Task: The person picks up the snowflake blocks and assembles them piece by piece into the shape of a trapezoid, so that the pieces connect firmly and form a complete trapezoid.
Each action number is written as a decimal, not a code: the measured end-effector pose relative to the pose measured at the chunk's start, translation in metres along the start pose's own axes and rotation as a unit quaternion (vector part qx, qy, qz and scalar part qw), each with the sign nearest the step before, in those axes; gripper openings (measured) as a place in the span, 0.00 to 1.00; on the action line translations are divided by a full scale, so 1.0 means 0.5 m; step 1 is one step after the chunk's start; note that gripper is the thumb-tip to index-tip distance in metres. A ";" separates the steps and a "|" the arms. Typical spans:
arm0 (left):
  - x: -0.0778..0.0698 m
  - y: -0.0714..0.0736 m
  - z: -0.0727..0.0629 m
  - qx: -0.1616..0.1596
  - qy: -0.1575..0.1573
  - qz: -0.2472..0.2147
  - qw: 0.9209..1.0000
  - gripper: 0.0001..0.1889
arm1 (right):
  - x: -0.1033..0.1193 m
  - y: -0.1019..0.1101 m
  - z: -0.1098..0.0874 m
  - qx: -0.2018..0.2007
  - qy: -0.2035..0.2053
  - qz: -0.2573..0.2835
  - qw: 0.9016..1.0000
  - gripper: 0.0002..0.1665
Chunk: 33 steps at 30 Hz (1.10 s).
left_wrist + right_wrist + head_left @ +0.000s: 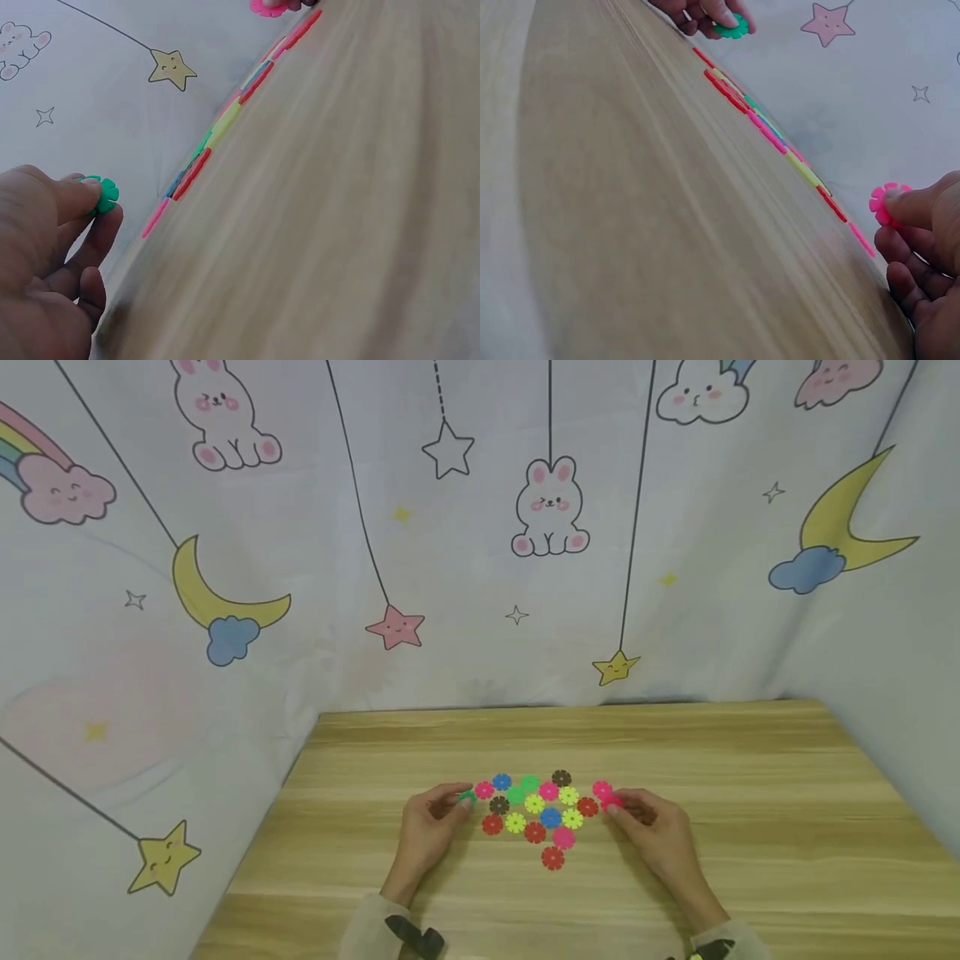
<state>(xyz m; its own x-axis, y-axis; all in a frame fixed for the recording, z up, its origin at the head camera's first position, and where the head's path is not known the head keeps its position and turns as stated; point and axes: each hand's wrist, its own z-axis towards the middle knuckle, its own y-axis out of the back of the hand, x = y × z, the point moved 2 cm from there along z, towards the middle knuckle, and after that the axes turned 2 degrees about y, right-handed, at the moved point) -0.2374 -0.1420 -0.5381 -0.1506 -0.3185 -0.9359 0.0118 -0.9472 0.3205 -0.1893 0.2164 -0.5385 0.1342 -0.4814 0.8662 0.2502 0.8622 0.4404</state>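
My left hand (435, 823) pinches a green notched plastic disc (109, 196) between thumb and index finger, raised over the tabletop at the left end of a group of similar discs. On the other side, my right hand (658, 828) pinches a pink notched disc (883, 204) by its edge. Between the hands, flat snowflake-shaped discs lie in a loose cluster: yellow discs (534, 804), a blue disc (551, 817), and brown, green, pink and red ones. One red disc (552, 858) lies nearest to me. Another pink disc (602, 787) lies just beyond my right fingertips.
The wood-grain table (360, 752) runs back to a white curtain (465, 568) printed with rabbits, stars and moons. That curtain also closes off the left side. Dark straps (414, 935) sit over the light sleeves at both wrists.
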 end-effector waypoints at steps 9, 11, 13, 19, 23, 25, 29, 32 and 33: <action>-0.015 -0.012 -0.014 0.016 0.017 -0.017 1.000 0.13 | 0.001 0.003 -0.006 -0.004 -0.009 0.019 1.000 0.16; -0.019 -0.015 -0.018 0.025 0.015 -0.029 0.999 0.14 | 0.001 0.002 -0.008 -0.007 -0.014 0.021 1.000 0.16; -0.024 -0.018 -0.019 0.035 0.011 -0.038 0.999 0.14 | 0.002 0.001 -0.008 -0.009 -0.014 0.028 0.999 0.15; -0.042 -0.029 -0.020 0.055 0.005 -0.058 0.997 0.13 | 0.016 0.002 -0.003 -0.009 0.001 0.048 0.999 0.14; -0.055 -0.037 -0.025 0.064 0.005 -0.073 0.995 0.12 | 0.034 -0.001 -0.004 -0.005 0.004 0.069 0.998 0.14; -0.062 -0.044 -0.029 0.073 0.008 -0.082 0.994 0.12 | 0.042 -0.002 -0.006 -0.003 0.007 0.074 0.997 0.15; -0.078 -0.057 -0.035 0.086 0.009 -0.085 0.993 0.13 | 0.059 0.001 -0.011 -0.003 0.027 0.060 0.998 0.14; -0.091 -0.063 -0.038 0.089 0.015 -0.082 0.992 0.15 | 0.073 0.004 -0.013 0.000 0.038 0.056 0.998 0.13; -0.096 -0.065 -0.039 0.093 0.019 -0.087 0.992 0.15 | 0.077 0.005 -0.014 0.003 0.040 0.061 0.997 0.13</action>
<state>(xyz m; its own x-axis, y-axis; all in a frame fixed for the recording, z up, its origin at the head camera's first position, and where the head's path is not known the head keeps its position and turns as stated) -0.2112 -0.0970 -0.5065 -0.0976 -0.1557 -0.9830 -0.1938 -0.9658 0.1722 -0.1769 0.1989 -0.5054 0.2386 -0.3836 0.8921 0.2221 0.9159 0.3344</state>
